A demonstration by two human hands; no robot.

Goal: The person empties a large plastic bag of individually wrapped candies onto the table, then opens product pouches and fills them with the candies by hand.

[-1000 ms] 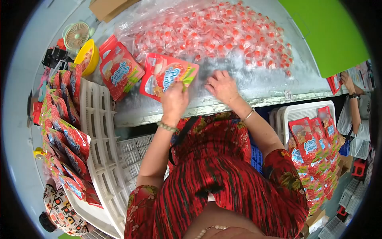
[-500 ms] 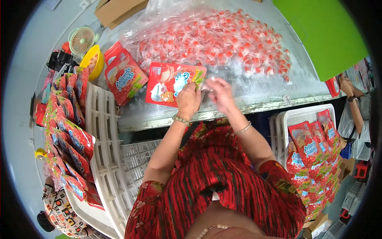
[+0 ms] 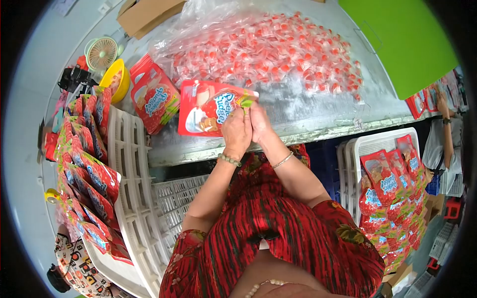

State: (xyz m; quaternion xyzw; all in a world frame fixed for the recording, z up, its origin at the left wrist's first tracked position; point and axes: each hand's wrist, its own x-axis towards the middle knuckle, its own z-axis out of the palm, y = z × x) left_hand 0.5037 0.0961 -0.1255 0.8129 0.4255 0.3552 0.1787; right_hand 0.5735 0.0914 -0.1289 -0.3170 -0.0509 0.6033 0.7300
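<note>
A red "Peelerz Fudge" pouch (image 3: 204, 106) lies sideways just over the near part of the table, its printed face up. My left hand (image 3: 237, 130) is closed on its lower right part. At the pouch's right end, by the green and white corner, my right hand (image 3: 260, 121) is closed on the edge, touching the left hand. Its fingertips are partly hidden, so anything small inside them cannot be seen. Just beyond lies a wide heap of small clear-wrapped red pieces (image 3: 278, 49). More red pouches (image 3: 158, 97) lie stacked to the left.
Filled pouches stand in a white crate (image 3: 131, 164) at the left and in a white basket (image 3: 387, 141) at the right. A yellow bowl (image 3: 119, 74), a small fan (image 3: 102, 53) and a green board (image 3: 402, 44) are around the table. Another person's hand (image 3: 443, 105) touches pouches at far right.
My right hand has come left from beside the pouch onto its right end, against my left hand. The pouch has shifted slightly left. The other person's arm at far right has moved.
</note>
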